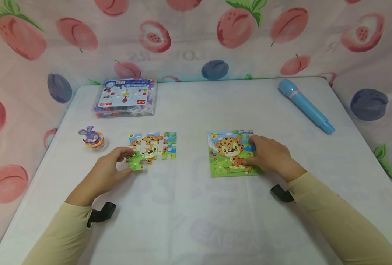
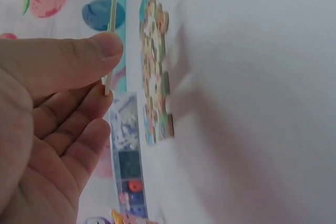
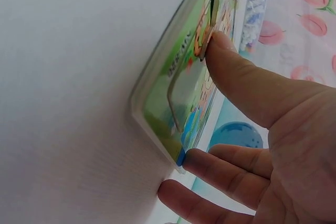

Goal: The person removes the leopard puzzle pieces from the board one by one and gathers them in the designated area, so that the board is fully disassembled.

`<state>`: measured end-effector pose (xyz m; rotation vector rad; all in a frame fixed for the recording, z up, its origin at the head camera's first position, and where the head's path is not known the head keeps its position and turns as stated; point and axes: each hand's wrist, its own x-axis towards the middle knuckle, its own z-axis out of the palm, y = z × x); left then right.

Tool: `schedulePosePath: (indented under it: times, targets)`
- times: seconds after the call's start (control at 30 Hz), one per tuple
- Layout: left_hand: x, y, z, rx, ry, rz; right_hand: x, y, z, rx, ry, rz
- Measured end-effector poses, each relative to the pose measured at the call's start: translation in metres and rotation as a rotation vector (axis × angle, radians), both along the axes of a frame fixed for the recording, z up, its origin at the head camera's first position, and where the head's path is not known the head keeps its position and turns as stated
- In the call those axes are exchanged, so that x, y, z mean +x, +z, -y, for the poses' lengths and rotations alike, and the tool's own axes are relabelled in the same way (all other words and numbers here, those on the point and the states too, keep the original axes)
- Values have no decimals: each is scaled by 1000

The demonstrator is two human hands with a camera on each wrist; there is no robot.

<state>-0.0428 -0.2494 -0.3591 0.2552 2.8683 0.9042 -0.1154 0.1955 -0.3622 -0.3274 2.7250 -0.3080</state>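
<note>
In the head view my left hand (image 1: 111, 171) pinches a green jigsaw piece (image 1: 136, 162) with small flowers between thumb and fingers. The left wrist view shows that piece (image 2: 112, 24) edge-on, standing off the table. Several loose jigsaw pieces (image 1: 151, 140) with leopard and sky parts lie grouped just beyond it. My right hand (image 1: 270, 152) is at the right side of a square leopard puzzle board (image 1: 217, 167). In the right wrist view its thumb (image 3: 233, 61) rests on the picture side, at a piece edge, while a fingertip touches the board's corner (image 3: 178, 156).
A clear plastic case (image 1: 124, 97) of small coloured parts lies at the back left. A purple rabbit figure (image 1: 92, 137) stands left of the loose pieces. A blue microphone-shaped thing (image 1: 305, 105) lies at the back right. Fruit-print cloth (image 1: 189, 44) hangs behind the white table (image 1: 169, 228).
</note>
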Motion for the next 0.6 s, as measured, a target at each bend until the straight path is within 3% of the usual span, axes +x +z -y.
schedulePosePath:
  times: [0.2, 0.6]
  targets:
    - [7, -5, 14, -14, 9, -12, 0, -1, -1, 6, 6, -2]
    - [16, -15, 21, -26, 36, 70, 0, -1, 0, 3, -3, 0]
